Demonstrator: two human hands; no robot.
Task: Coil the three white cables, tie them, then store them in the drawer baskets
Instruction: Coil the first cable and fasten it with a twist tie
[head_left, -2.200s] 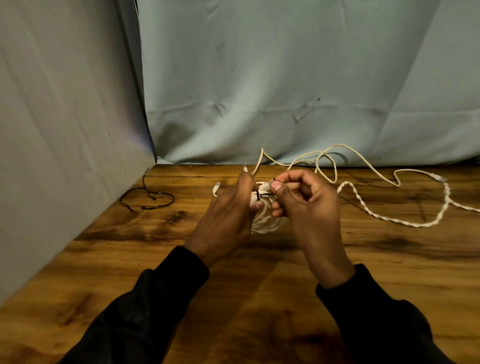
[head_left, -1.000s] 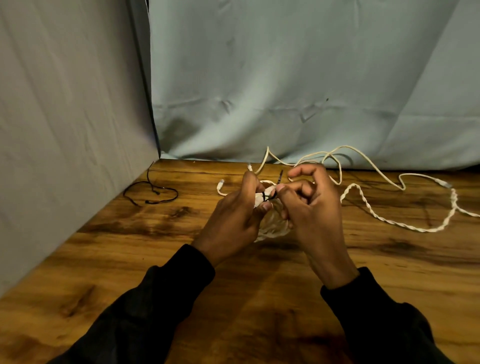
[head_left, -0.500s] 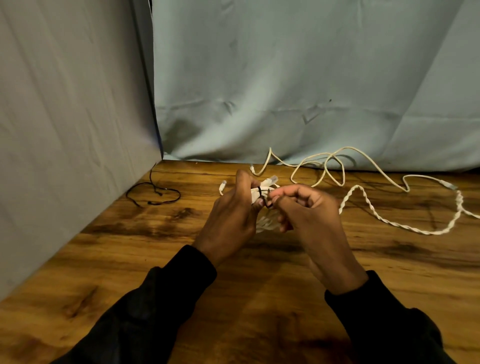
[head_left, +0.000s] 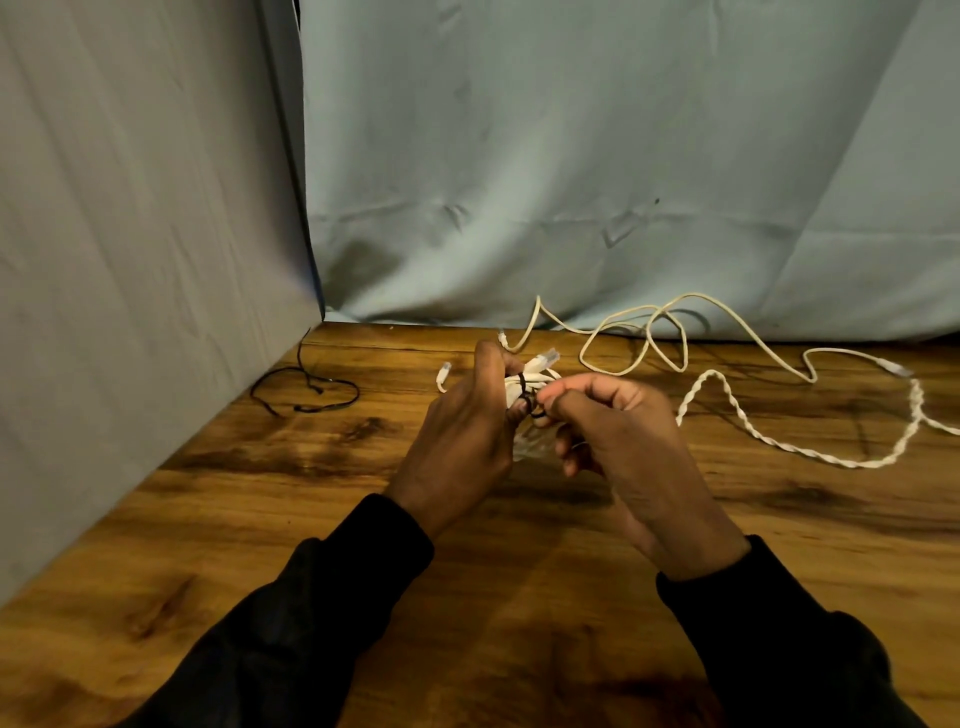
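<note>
Above the wooden table (head_left: 260, 519), left hand (head_left: 457, 441) gripping the small coiled white cable bundle (head_left: 530, 374), right hand (head_left: 618, 431) pinching the thin black tie (head_left: 532, 405) around it: likely to spring apart if either pinch slips.

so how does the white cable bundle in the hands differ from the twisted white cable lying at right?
The coiled white cable bundle is lifted off the wooden table, gripped by the left hand; the twisted white cable lies on it untouched. The bundle is compact, with a thin black tie around it, pinched by the right hand; the twisted cable sprawls loose, untied. Both are white.
</note>
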